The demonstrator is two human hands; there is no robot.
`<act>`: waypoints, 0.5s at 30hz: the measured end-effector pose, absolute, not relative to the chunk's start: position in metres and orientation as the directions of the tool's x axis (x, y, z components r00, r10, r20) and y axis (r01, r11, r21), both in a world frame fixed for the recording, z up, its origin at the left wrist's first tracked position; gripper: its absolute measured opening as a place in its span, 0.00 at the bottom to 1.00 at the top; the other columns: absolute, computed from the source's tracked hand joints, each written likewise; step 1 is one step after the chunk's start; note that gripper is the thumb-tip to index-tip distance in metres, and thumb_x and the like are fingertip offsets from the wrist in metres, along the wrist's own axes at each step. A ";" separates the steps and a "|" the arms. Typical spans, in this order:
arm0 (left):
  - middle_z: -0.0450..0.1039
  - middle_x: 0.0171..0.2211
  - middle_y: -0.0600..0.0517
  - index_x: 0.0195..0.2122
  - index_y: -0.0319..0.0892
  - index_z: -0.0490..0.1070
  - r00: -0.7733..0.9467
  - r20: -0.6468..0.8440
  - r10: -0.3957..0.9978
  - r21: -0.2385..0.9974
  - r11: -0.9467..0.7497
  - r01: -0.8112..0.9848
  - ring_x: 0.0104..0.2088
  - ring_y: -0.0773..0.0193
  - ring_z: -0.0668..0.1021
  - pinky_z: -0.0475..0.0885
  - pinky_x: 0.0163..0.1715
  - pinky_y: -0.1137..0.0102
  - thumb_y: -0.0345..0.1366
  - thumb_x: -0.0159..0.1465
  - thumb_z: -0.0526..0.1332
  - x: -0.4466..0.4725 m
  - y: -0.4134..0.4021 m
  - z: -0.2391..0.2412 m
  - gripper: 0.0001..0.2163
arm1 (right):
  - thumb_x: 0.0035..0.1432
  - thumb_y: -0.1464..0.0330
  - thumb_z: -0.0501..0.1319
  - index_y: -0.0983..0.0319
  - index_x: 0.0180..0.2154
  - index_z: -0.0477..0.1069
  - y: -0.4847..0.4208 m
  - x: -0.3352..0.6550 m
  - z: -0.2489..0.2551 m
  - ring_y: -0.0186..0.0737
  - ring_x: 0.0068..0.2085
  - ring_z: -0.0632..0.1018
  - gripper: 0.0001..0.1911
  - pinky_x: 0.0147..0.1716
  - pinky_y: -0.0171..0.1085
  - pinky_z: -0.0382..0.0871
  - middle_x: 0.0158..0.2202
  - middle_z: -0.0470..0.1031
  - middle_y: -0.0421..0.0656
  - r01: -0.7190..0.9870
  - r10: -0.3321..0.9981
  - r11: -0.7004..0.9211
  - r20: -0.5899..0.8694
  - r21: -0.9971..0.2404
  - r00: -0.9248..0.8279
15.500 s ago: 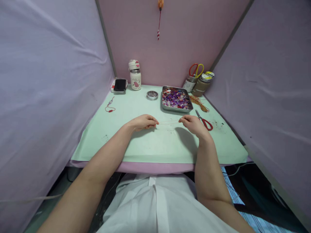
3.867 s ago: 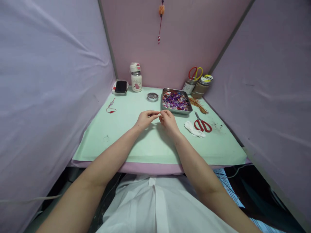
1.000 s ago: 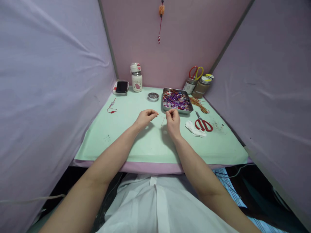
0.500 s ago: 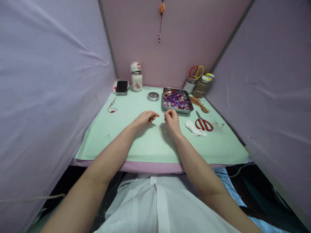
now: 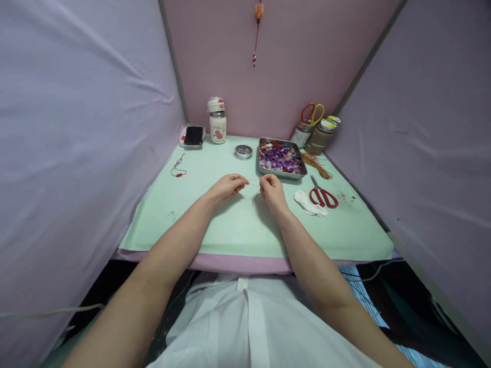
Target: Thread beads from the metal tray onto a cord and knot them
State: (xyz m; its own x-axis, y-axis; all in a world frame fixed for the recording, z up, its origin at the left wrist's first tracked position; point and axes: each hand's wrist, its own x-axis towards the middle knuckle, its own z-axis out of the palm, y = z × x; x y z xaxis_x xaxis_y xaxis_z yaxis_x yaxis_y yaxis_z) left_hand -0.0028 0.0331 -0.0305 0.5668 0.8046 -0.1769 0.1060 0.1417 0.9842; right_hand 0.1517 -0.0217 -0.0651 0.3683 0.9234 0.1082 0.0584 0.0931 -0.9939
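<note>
Above the desk, the left hand and right hand, each grip pinched narrow, hold a thin thread between them, seemingly for fine adjustment, so the next move likely calls for light, even tension

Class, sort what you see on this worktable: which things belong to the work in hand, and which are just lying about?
Belongs to the work:
fine thread, stretched between left hand and right hand
probably bead tray, cord bundle and red-handled scissors, none of them held

Seemingly just lying about:
bottle
black phone-like device
crumpled white cloth, though its use is unclear
</note>
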 end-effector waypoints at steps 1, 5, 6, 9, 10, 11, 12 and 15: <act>0.64 0.23 0.54 0.30 0.38 0.73 0.569 -0.200 0.798 0.980 0.168 0.108 0.20 0.74 0.60 0.51 0.20 0.73 0.33 0.55 0.61 -0.003 0.034 -0.031 0.05 | 0.52 0.57 0.58 0.57 0.30 0.58 -0.022 0.151 -0.064 0.31 0.22 0.61 0.13 0.21 0.32 0.53 0.22 0.58 0.33 0.039 0.915 0.095 0.103 -0.995 0.390; 0.68 0.26 0.49 0.31 0.37 0.75 0.578 -0.258 0.774 0.962 0.261 0.080 0.21 0.73 0.62 0.53 0.18 0.75 0.34 0.56 0.59 -0.002 0.037 -0.032 0.07 | 0.51 0.60 0.60 0.58 0.29 0.60 -0.025 0.148 -0.060 0.30 0.21 0.59 0.11 0.20 0.32 0.52 0.20 0.57 0.33 -0.037 0.907 0.086 0.063 -0.996 0.417; 0.68 0.27 0.49 0.31 0.37 0.75 0.580 -0.270 0.769 0.958 0.274 0.082 0.22 0.73 0.62 0.54 0.18 0.75 0.35 0.57 0.58 -0.001 0.038 -0.033 0.08 | 0.50 0.61 0.60 0.58 0.29 0.61 -0.025 0.148 -0.060 0.29 0.20 0.59 0.10 0.20 0.32 0.52 0.20 0.57 0.33 -0.049 0.906 0.081 0.053 -0.996 0.420; 0.70 0.28 0.48 0.30 0.37 0.74 0.589 -0.285 0.756 0.956 0.267 0.120 0.21 0.73 0.63 0.55 0.18 0.75 0.36 0.57 0.59 -0.003 0.039 -0.033 0.08 | 0.49 0.61 0.60 0.58 0.28 0.61 -0.025 0.149 -0.060 0.30 0.21 0.59 0.10 0.20 0.32 0.52 0.20 0.57 0.33 -0.044 0.893 0.073 0.046 -0.996 0.449; 0.70 0.28 0.48 0.30 0.38 0.74 0.592 -0.284 0.754 0.958 0.249 0.143 0.21 0.74 0.63 0.55 0.18 0.75 0.36 0.57 0.60 -0.003 0.039 -0.033 0.08 | 0.49 0.60 0.60 0.58 0.28 0.61 -0.024 0.149 -0.061 0.30 0.21 0.60 0.11 0.20 0.32 0.53 0.20 0.58 0.33 -0.030 0.888 0.072 0.050 -0.997 0.456; 0.70 0.27 0.49 0.29 0.38 0.74 0.594 -0.282 0.753 0.959 0.224 0.173 0.20 0.74 0.62 0.54 0.17 0.75 0.37 0.56 0.61 -0.005 0.038 -0.033 0.07 | 0.50 0.60 0.60 0.58 0.28 0.61 -0.024 0.150 -0.061 0.31 0.21 0.60 0.11 0.20 0.32 0.54 0.21 0.58 0.33 -0.013 0.886 0.070 0.056 -0.997 0.459; 0.69 0.25 0.50 0.29 0.38 0.74 0.593 -0.279 0.755 0.959 0.194 0.204 0.19 0.74 0.61 0.53 0.16 0.75 0.37 0.56 0.62 -0.006 0.037 -0.032 0.07 | 0.50 0.60 0.60 0.58 0.28 0.61 -0.023 0.151 -0.062 0.31 0.22 0.61 0.11 0.21 0.32 0.54 0.21 0.59 0.34 0.007 0.886 0.069 0.064 -0.998 0.458; 0.61 0.18 0.55 0.28 0.40 0.73 0.565 -0.278 0.777 0.951 0.139 0.277 0.16 0.75 0.57 0.47 0.15 0.75 0.39 0.55 0.64 -0.008 0.033 -0.028 0.07 | 0.51 0.59 0.59 0.58 0.30 0.62 -0.023 0.152 -0.062 0.32 0.24 0.63 0.11 0.22 0.33 0.57 0.23 0.62 0.35 0.073 0.887 0.071 0.097 -0.995 0.452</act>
State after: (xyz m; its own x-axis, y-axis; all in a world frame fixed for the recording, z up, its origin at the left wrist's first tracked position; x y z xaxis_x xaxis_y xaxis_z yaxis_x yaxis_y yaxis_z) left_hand -0.0078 0.0328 -0.0276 0.5648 0.7771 -0.2779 0.2766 0.1390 0.9509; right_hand 0.1515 -0.0234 -0.0619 0.4523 0.8866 0.0969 0.0731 0.0714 -0.9948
